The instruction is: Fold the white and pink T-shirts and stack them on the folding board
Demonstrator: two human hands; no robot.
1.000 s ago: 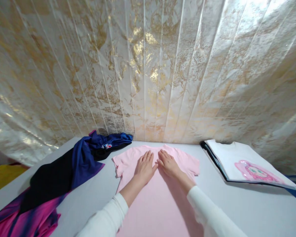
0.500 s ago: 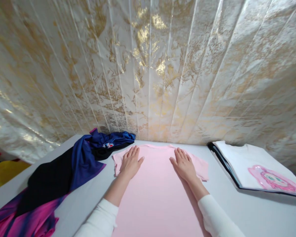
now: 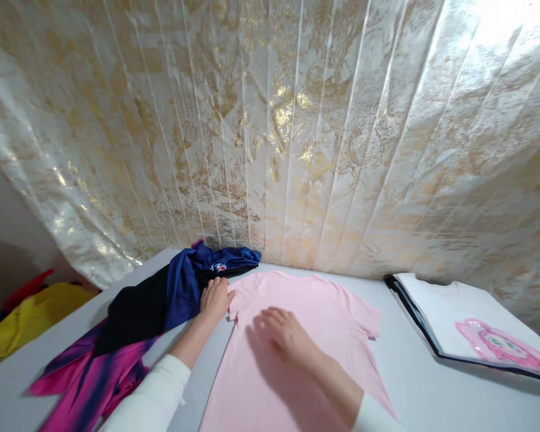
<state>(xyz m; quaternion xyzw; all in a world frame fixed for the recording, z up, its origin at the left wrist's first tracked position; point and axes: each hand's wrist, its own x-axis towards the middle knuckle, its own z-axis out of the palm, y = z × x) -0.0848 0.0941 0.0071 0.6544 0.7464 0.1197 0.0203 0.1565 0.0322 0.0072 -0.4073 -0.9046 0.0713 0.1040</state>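
Observation:
A pink short-sleeved T-shirt (image 3: 315, 312) lies spread on the white table, collar toward the wall. My left hand (image 3: 216, 299) rests at the tip of its left sleeve, fingers apart and thumb at the sleeve hem. It is also right beside a crumpled navy and black garment (image 3: 182, 288). Over the chest of the T-shirt hovers my right hand (image 3: 285, 336), slightly blurred, with fingers loosely bent and nothing visible in them. Its shadow falls on the pink cloth below.
Pink and purple cloth (image 3: 103, 384) trails from the dark clothes at left. A folded stack topped by a white shirt with a pink cartoon print (image 3: 459, 306) lies at right. Yellow cloth (image 3: 31, 318) sits beyond the table's left edge. A shiny gold-patterned sheet (image 3: 270, 150) covers the wall behind.
Both hands lay flat on the T-shirt's shoulders before. My left hand has moved out to the left sleeve tip, and my right hand has lifted and come left. The view has turned slightly left.

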